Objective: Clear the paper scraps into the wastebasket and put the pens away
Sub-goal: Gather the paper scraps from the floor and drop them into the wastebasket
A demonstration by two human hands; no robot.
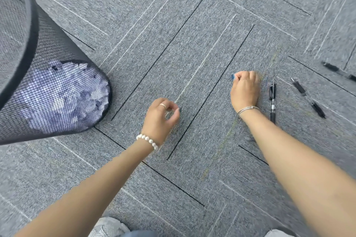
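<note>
Single head-worn view, steeply down, close over the carpet (192,54).

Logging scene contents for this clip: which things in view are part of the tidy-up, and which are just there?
Part of the job:
- mesh wastebasket, paper scraps visible inside
- three black pens on the carpet
- left hand, fingers curled
- right hand, fingers curled; holding something cannot be told

Just there:
- grey carpet tiles
- pearl bracelet
- shoes

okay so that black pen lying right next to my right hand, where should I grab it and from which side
Pinch the black pen mid-barrel, coming straight down from above. It lies flat on the carpet, pointing away from you, so thumb and finger fit on its two long sides; your right hand is nearest.
</note>
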